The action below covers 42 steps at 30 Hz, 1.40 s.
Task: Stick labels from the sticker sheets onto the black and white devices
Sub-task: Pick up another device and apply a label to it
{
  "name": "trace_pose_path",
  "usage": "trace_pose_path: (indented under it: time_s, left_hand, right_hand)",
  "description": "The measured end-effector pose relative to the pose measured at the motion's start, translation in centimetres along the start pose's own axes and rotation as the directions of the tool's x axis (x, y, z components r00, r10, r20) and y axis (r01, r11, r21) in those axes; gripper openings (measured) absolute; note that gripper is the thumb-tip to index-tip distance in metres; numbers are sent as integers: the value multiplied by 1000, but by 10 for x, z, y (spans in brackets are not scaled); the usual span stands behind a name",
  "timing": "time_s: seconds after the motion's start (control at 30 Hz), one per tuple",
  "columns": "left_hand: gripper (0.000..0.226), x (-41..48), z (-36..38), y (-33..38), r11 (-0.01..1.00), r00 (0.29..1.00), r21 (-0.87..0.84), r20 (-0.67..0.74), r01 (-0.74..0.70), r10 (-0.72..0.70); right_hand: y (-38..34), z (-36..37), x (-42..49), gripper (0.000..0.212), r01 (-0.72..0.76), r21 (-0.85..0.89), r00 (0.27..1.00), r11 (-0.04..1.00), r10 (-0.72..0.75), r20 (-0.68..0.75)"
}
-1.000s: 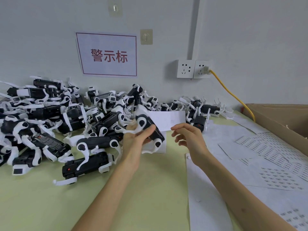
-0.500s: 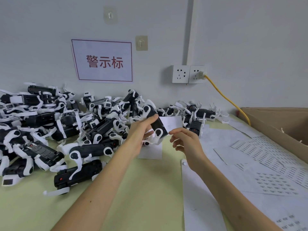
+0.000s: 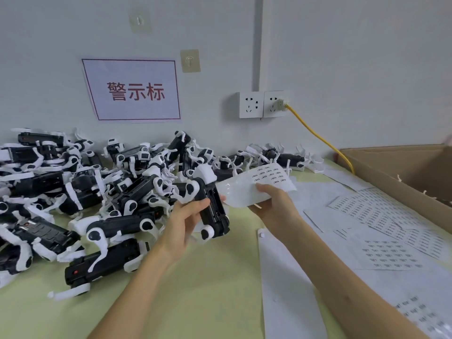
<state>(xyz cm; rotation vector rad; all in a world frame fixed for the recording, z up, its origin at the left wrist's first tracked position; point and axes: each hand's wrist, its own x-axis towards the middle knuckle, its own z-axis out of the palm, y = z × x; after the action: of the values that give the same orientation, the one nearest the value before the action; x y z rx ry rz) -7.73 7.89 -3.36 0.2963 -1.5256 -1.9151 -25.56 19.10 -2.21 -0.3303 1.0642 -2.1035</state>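
Standing steeply in the left hand (image 3: 186, 221), device (image 3: 216, 214) points head-up.

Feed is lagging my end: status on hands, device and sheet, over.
Left hand grips device, clear of table. Right hand holds sticker sheet beside it, labels at far end. Nothing between them; device pile sits left.

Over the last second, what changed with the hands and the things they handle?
The right hand took hold of the sheet and raised it beside the device. The left hand kept gripping the device, turning it slightly. The pile and the loose sheets on the table stayed put.
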Motion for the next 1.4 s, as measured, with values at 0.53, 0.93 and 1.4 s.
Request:
trace_pose_path:
  time_s: [0.53, 0.93, 1.4]
  left_hand:
    - [70, -6, -4, 14, 962, 970, -271, 221, -37, 99]
    - [59, -10, 12, 5, 946, 998, -322, 54, 35, -19]
    - [47, -5, 3, 11, 942, 987, -321, -152, -99, 52]
  right_hand:
    - [-5, -3, 2, 34, 145, -143, 989, 979, -146, 3]
    - [-7, -5, 4, 27, 217, -147, 969, 965, -231, -91]
    - [-5, -2, 0, 29, 194, -181, 976, 964, -171, 136]
